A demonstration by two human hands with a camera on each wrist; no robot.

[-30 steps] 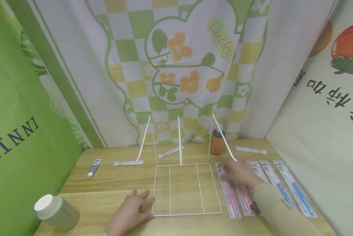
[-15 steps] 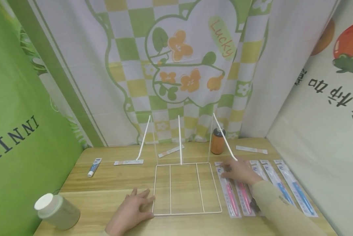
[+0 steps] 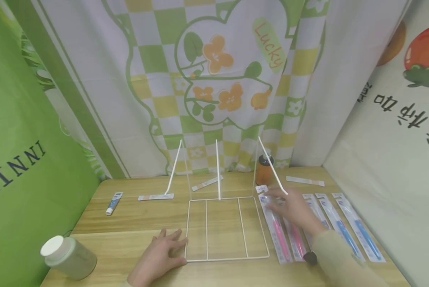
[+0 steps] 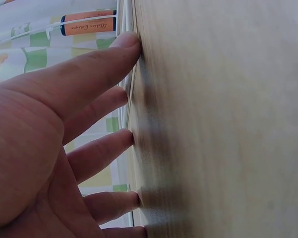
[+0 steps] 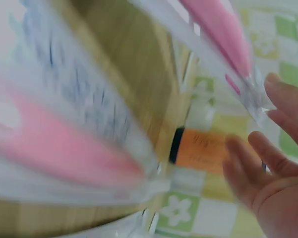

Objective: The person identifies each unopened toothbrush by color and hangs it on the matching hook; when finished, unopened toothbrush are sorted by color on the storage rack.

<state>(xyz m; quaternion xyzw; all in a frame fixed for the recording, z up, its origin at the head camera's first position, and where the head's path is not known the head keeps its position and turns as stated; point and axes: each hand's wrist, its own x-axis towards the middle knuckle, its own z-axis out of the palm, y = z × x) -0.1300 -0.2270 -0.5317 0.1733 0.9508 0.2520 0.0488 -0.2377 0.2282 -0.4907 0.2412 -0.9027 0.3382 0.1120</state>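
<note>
My right hand (image 3: 297, 210) pinches the upper part of a packaged pink toothbrush (image 3: 279, 237), the leftmost in a row. In the right wrist view, thumb and finger meet at the edge of its clear wrapper (image 5: 255, 96), which is raised off the table. A second packaged pink toothbrush (image 5: 74, 144) appears blurred in that view. On the table my left hand (image 3: 159, 257) rests with fingers spread, its fingertips against the left edge of a white wire rack (image 3: 226, 260). The left wrist view shows those fingers (image 4: 101, 153) down on the wood.
Packaged blue toothbrushes (image 3: 367, 239) lie at the right. An orange-labelled bottle (image 3: 263, 172) stands behind the rack. Several slim white sachets (image 3: 155, 197) lie towards the back. A small tube (image 3: 114, 203) and a pale green jar (image 3: 71, 258) are at the left.
The leftmost pink toothbrush pack has shifted slightly towards the back and left, its top now raised, with my right hand on it. My left hand and the rack stay put.
</note>
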